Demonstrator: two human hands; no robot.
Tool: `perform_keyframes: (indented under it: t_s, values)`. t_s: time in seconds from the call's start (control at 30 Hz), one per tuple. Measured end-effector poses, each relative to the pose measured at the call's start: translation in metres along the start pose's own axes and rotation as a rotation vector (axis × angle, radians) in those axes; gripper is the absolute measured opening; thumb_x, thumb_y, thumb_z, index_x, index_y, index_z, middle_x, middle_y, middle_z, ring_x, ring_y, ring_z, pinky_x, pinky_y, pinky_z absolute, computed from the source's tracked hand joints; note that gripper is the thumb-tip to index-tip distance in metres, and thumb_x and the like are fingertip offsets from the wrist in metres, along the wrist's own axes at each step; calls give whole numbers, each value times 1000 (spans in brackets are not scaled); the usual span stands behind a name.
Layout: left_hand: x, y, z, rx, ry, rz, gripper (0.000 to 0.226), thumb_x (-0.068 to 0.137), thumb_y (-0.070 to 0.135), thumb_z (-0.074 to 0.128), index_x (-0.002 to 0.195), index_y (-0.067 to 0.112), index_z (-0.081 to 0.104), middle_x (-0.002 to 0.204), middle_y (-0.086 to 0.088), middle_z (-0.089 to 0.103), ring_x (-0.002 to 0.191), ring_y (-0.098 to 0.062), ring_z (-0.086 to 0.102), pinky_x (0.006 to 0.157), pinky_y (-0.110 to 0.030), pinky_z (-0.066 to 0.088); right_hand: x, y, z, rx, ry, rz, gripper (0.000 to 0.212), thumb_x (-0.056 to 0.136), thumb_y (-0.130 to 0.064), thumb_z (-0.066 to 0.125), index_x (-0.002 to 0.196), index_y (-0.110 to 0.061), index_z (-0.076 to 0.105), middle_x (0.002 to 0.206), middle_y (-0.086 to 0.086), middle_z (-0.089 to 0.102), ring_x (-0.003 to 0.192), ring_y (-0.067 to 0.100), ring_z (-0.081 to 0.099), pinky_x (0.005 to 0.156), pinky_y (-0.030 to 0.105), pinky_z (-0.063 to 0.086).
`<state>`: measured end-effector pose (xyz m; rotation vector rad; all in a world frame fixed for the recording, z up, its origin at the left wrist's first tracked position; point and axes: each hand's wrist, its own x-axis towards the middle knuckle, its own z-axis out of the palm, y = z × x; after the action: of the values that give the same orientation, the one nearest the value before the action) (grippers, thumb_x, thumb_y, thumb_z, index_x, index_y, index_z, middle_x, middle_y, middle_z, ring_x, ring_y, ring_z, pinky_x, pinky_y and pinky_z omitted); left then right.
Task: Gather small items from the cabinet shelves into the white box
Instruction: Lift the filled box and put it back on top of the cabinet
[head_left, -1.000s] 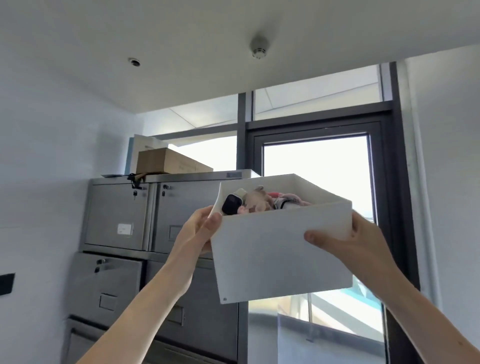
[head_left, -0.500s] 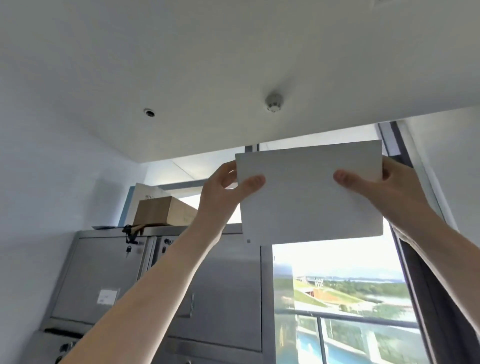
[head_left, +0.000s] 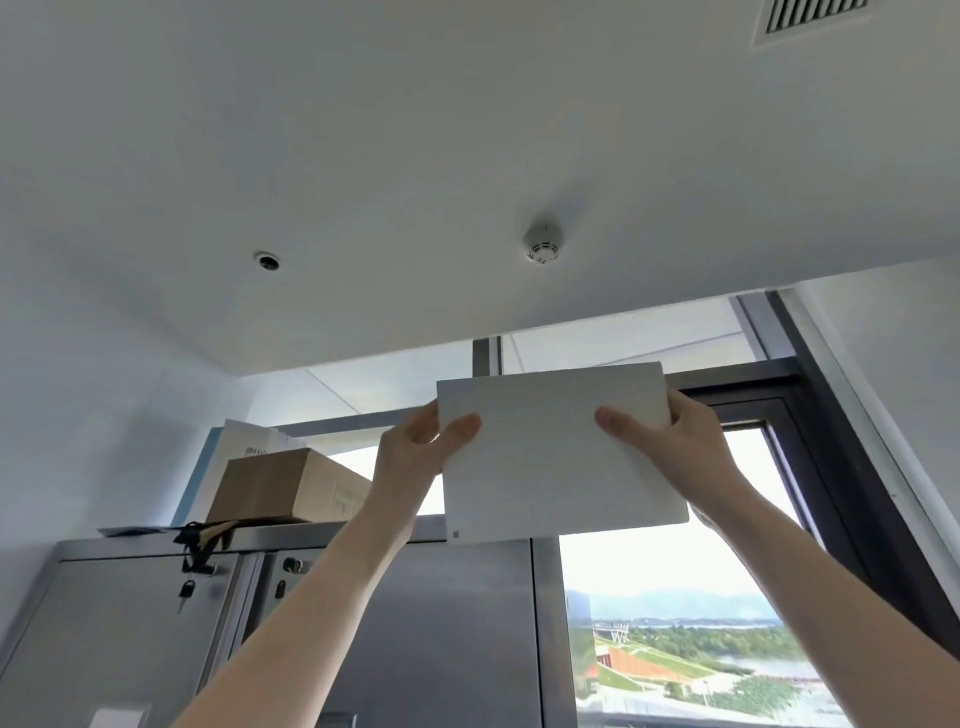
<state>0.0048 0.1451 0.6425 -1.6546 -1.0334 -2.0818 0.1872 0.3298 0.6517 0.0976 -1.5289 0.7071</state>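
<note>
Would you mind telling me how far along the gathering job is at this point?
Done: cannot be confirmed, since the plain white rectangular box shows only its underside and its contents are hidden. In hand: left hand and right hand hold it raised near the grey metal cabinet's top. Left: setting it down.

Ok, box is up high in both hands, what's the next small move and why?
Probably ease the white rectangular box forward and left onto the free stretch of the grey metal cabinet's top. Left hand and right hand hold it above that edge, and the brown cardboard box fills the left part.
</note>
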Motion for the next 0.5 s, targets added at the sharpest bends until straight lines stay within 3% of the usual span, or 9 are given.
perform_keyframes:
  t_s: [0.27,0.4,0.5]
  values:
    - [26,-54,-14,15,67,-47,12,85,24,71,97,24,73,91,9,76,78,-6,71,72,-23,53,30,52,37,31,-65,2,34,68,-41,86,96,-27,72,91,-10,77,84,18,74,84,49,59]
    - [47,-74,-18,62,92,-17,19,86,30,69,104,23,72,92,10,75,74,-3,69,58,-12,47,56,75,56,17,-83,16,42,64,-51,84,98,-30,71,91,-12,76,84,17,74,84,48,59]
    - [63,-92,-20,88,112,-10,22,86,32,69,107,23,71,96,9,75,80,-6,71,62,-14,49,71,95,68,-6,-74,34,49,61,-61,80,100,-33,68,93,-13,75,88,17,72,85,47,58]
